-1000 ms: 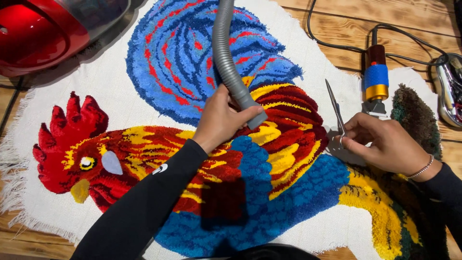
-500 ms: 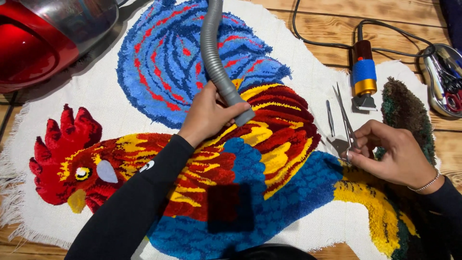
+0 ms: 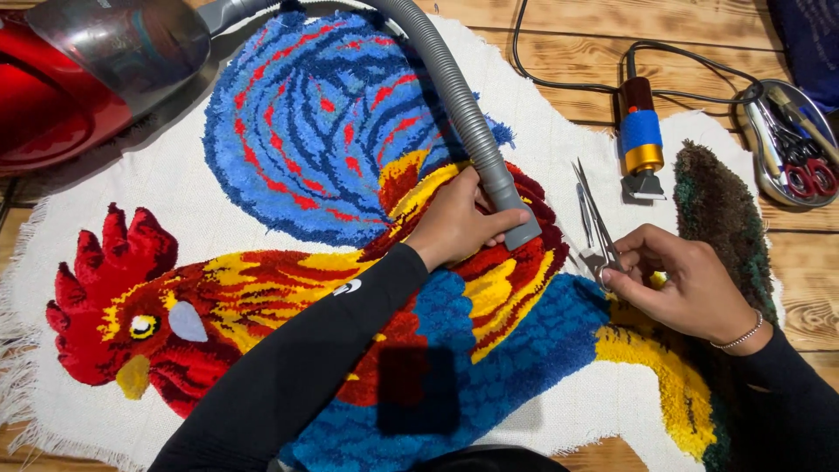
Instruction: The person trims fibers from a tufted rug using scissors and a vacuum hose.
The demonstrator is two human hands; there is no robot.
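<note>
- A floor of scorched-grain wooden planks (image 3: 699,26) is seen along the edges.
- Bright, even light is cast across it.
- A black cable (image 3: 559,83) is laid over the planks.

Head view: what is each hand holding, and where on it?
Left hand grips the grey vacuum hose near its nozzle end; right hand holds the scissors at their handles.

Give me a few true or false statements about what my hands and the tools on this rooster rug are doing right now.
1. The left hand grips the grey vacuum hose near its nozzle. True.
2. The right hand holds a paintbrush. False: it holds scissors.
3. The red vacuum cleaner sits at the upper left. True.
4. The nozzle rests on the rooster's red comb. False: it rests on the rooster rug over the red and yellow wing area.
5. The metal tray holds tools. True.
</note>
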